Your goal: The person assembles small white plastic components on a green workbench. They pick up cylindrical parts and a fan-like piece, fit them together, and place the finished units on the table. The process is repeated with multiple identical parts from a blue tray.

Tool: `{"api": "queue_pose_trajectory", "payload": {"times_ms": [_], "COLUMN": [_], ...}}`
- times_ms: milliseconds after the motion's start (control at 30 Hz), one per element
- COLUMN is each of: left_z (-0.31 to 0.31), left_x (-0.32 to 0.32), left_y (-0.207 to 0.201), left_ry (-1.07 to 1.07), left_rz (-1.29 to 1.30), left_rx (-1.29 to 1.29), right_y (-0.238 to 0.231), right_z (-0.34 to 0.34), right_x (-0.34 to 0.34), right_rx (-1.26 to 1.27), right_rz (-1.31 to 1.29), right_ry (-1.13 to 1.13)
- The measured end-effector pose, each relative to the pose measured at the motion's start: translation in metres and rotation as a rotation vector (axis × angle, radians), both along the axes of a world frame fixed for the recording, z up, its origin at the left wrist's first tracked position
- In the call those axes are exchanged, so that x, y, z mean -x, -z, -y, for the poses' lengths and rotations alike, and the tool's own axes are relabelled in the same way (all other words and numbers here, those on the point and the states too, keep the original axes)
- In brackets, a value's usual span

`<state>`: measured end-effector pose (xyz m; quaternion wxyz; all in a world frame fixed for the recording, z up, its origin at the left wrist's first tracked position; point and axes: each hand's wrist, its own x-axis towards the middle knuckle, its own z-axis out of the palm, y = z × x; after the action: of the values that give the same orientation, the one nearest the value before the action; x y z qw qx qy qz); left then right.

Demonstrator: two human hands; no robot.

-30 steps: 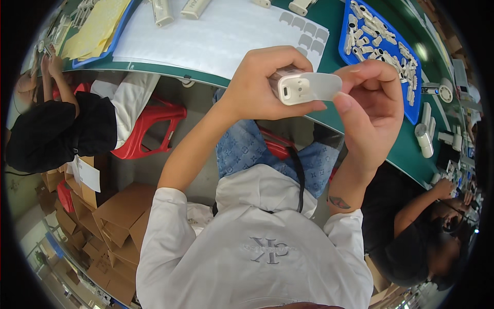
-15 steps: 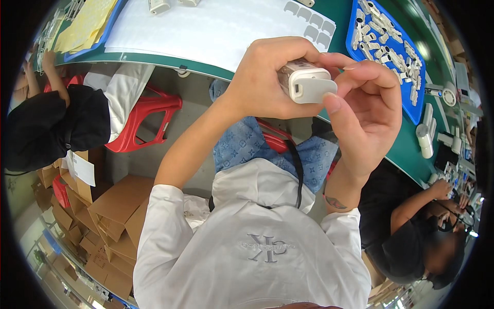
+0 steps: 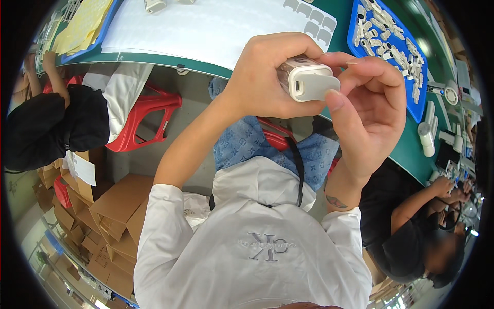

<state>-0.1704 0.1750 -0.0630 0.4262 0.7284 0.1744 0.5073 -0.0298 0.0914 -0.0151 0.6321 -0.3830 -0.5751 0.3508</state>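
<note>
My left hand (image 3: 257, 77) is wrapped round a small white box-shaped device (image 3: 309, 69), its end face turned toward me. A small dark port shows at the left side of that face. A light grey sticker (image 3: 315, 88) lies over the face beside the port, and its right end sticks out past the device. My right hand (image 3: 373, 110) pinches that end of the sticker between thumb and forefinger, the other fingers curled behind. Both hands are held up over the near table edge. Most of the device's body is hidden in my left palm.
On the green table lies a white sheet (image 3: 180, 36) with several grey stickers (image 3: 320, 32). White devices (image 3: 155, 5) stand on its far side. A blue tray (image 3: 418, 112) of white parts is at right, yellow sheets (image 3: 77, 31) at left. Co-workers sit on both sides.
Both hands keep their hold. The device and sticker have shifted very slightly right, and my right hand has moved a little to the right with the sticker's end.
</note>
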Motion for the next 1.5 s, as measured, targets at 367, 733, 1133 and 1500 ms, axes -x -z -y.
{"api": "queue_pose_trajectory", "payload": {"times_ms": [367,733,1133,1500], "left_z": [-0.003,-0.003,-0.004,-0.044], "left_x": [0.002,0.003,0.006,0.043], "left_y": [0.001,0.0,-0.002,-0.026], "left_ry": [0.033,0.045,0.089,-0.011], "left_rz": [-0.026,-0.038,-0.047,-0.382], "left_rx": [-0.086,-0.072,-0.039,-0.294], "right_y": [-0.002,-0.001,-0.018,0.043], "right_z": [0.001,0.001,0.004,-0.013], "right_x": [0.002,0.002,0.002,-0.019], "right_rx": [0.019,0.009,0.167,0.328], "right_rz": [0.007,0.008,0.407,0.115], "right_ry": [0.019,0.014,0.158,0.17]}}
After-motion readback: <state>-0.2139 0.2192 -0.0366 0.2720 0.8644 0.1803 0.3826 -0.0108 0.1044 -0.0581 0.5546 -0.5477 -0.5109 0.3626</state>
